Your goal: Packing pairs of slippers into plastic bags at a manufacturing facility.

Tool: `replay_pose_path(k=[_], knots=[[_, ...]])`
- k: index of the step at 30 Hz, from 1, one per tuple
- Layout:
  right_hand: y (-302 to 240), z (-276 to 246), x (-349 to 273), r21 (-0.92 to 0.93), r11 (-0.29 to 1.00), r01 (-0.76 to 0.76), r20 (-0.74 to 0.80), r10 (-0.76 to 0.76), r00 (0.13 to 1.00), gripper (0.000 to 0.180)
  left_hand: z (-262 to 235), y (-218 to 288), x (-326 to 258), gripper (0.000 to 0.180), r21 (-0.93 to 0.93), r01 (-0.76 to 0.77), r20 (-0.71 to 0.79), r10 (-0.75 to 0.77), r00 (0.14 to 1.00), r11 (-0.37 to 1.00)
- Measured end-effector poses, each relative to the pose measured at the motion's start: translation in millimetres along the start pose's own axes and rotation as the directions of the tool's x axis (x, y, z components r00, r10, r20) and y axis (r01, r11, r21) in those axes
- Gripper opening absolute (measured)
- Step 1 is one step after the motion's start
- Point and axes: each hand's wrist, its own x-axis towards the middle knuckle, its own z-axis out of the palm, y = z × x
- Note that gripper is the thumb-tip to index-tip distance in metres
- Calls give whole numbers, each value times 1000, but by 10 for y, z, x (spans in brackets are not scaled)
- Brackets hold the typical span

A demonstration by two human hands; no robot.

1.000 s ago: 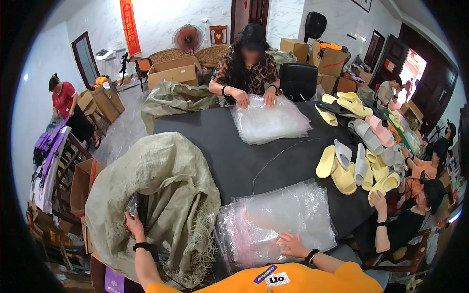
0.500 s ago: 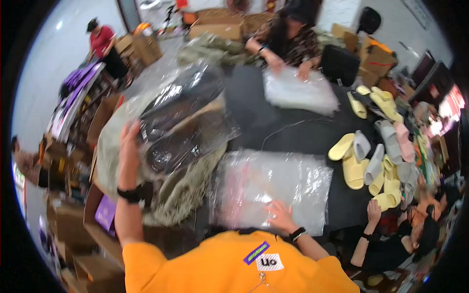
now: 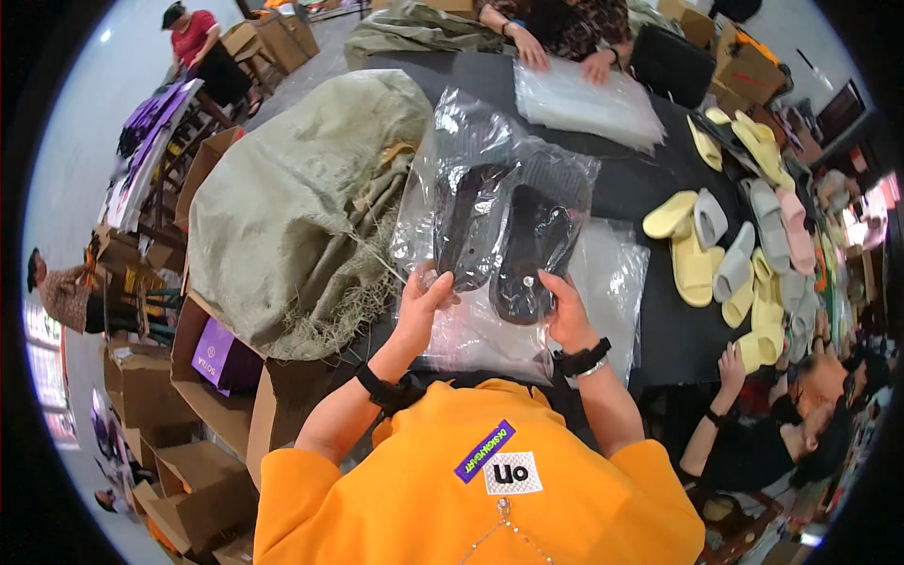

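A pair of black slippers point(image 3: 525, 250) lies side by side inside a clear plastic bag point(image 3: 407, 226), held up over the table. My left hand point(image 3: 426, 303) pinches the bag near the heel of the left slipper. Closed on the heel end of the other slipper is my right hand point(image 3: 568, 313), its thumb on top. Beneath them, a stack of clear plastic bags point(image 3: 612, 292) lies on the dark table, partly hidden by the slippers and my hands. A large grey-green woven sack point(image 3: 292, 188) with frayed edges bulges just left of the bagged pair.
Across the table, a person's hands point(image 3: 595, 66) rest on more clear bags point(image 3: 589, 105). Yellow, grey and pink slippers point(image 3: 692, 268) crowd the right side, where another person's hand point(image 3: 731, 365) touches a yellow one. Open cardboard boxes point(image 3: 212, 395) stand at my left.
The bagged slippers have moved from above the sack rightward, to in front of me, and turned more upright. My right hand has left the bag stack and now grips them too.
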Motion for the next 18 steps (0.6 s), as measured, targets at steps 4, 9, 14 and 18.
replay_pose_path(k=[4,9,14,18], knots=[[56,-233,-214,82,997,1,-244,19,970,38,-156,-176,23,34,131,118,86,-130,988,984],[317,-980,-414,260,958,-121,-291,197,936,36,-715,-115,169,13,365,-1,38,-14,999,931],[693,-1072,-592,-154,924,-351,-517,227,825,82,-1072,-136,93,26,546,-113,-257,295,920,830],[757,-1056,-564,-185,908,-376,-519,235,822,80,-1459,-494,103,28,768,-473,237,494,836,432]])
